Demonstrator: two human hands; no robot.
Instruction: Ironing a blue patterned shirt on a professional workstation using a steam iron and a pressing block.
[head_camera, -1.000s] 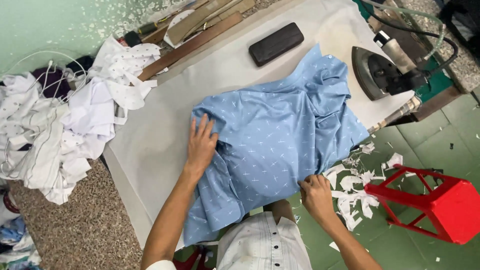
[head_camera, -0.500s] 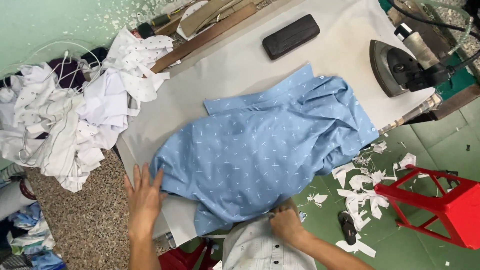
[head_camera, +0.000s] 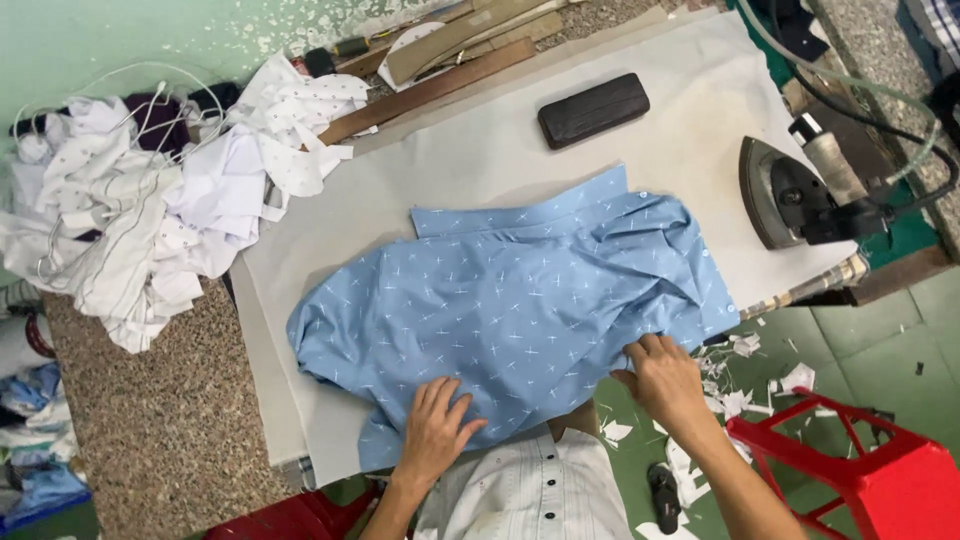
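Steam iron (head_camera: 790, 195) resting right of a crumpled blue shirt (head_camera: 520, 310) on the table (head_camera: 480, 160); white garment pile (head_camera: 150, 210) left. Left grip (head_camera: 437, 425) flat, fingers spread on the hem; right grip (head_camera: 665, 380) pinching the edge.

Soft matt blue cloth shirt (head_camera: 520, 310), glossy red plastic stool (head_camera: 860, 470), dark metal iron (head_camera: 785, 195), speckled stone floor (head_camera: 150, 420)

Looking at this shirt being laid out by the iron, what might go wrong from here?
The blue shirt lies close to the iron, so a hard tug might drag cloth against it. Its edge by the right hand hangs off the table and could slip down onto the scraps. Under the left hand, wrinkles may get pressed in.
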